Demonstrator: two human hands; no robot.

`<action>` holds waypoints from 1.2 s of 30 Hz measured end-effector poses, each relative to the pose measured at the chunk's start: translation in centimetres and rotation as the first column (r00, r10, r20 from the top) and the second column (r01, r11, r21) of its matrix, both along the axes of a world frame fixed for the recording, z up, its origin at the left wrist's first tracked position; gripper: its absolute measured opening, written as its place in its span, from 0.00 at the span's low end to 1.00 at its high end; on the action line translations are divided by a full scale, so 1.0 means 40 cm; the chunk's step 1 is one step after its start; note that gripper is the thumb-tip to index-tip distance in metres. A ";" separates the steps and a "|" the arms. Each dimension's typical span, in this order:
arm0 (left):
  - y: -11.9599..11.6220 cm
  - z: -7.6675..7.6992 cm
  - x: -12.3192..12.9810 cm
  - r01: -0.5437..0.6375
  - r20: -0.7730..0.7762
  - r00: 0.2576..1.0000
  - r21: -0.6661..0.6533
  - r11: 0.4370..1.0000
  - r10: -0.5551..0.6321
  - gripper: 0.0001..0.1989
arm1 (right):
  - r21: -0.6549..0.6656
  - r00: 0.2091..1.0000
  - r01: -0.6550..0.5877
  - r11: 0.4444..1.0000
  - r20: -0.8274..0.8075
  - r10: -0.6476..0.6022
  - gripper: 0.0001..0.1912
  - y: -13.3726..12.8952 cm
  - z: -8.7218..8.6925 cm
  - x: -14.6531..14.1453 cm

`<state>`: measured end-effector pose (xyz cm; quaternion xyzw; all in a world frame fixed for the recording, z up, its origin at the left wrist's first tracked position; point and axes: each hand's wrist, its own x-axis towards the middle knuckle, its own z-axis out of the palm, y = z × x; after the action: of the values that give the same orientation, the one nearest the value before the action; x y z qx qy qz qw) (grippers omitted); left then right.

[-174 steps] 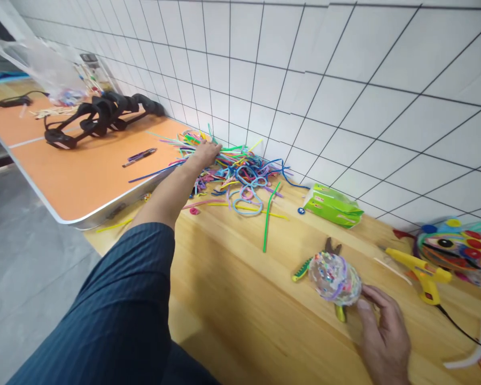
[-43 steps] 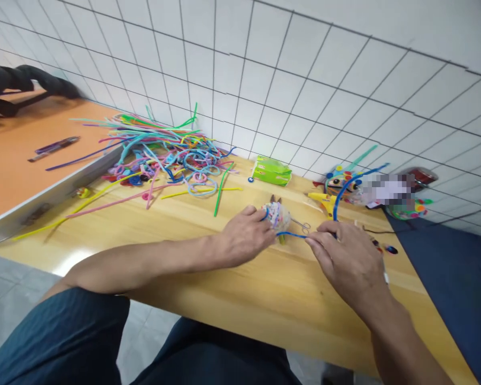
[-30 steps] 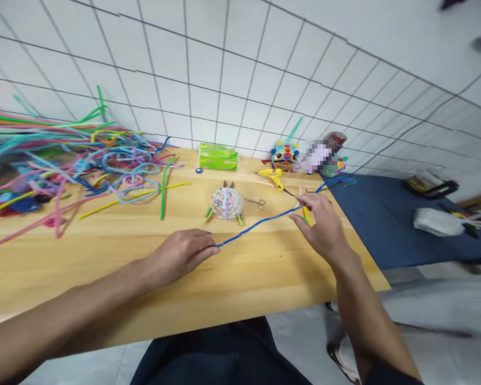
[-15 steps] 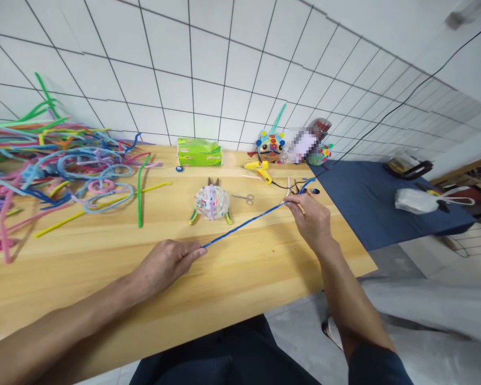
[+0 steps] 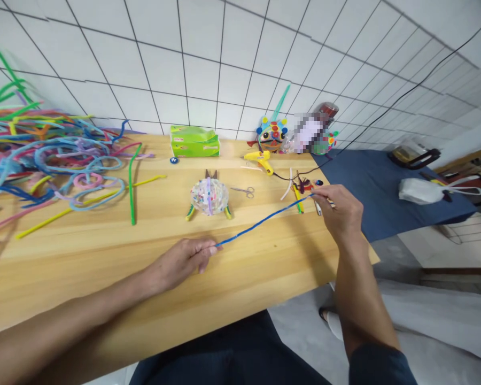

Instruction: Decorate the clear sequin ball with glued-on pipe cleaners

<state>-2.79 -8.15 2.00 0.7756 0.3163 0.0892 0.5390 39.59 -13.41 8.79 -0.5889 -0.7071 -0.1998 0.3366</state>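
Observation:
A thin blue pipe cleaner (image 5: pixel 264 219) stretches slantwise above the wooden table, rising to the right. My left hand (image 5: pixel 186 259) pinches its near-left end between thumb and fingers. At the other end, my right hand (image 5: pixel 340 211) grips it close to the table's right side. Beyond the pipe cleaner sits a clear rounded ball with coloured specks (image 5: pixel 198 197) and a lilac band, resting over green-and-yellow-handled pliers (image 5: pixel 190 212). Small scissors (image 5: pixel 246 191) lie just right of the ball.
Tangled coloured pipe cleaners (image 5: pixel 56 155) cover the table's left. Along the wall stand a green tissue pack (image 5: pixel 194 143) and a colourful decorated face (image 5: pixel 272 136). A yellow glue gun (image 5: pixel 260 159) trails a black cord. On a blue-covered surface at right is a glass pot (image 5: pixel 412 154).
My right hand has moved rightward, its end of the blue pipe cleaner going with it, and a longer stretch shows between my hands. My left hand has shifted slightly right. The view has shifted a little.

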 end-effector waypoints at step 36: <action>0.008 0.013 0.069 0.047 0.255 0.965 -0.417 0.908 0.068 0.25 | -0.167 0.874 -0.378 0.911 0.258 0.411 0.06 -0.005 -0.044 -0.407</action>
<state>-0.03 -7.82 2.53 0.6210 0.2577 0.1245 0.7297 23.31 -13.62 7.04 -0.4145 -0.8636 -0.1708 0.2307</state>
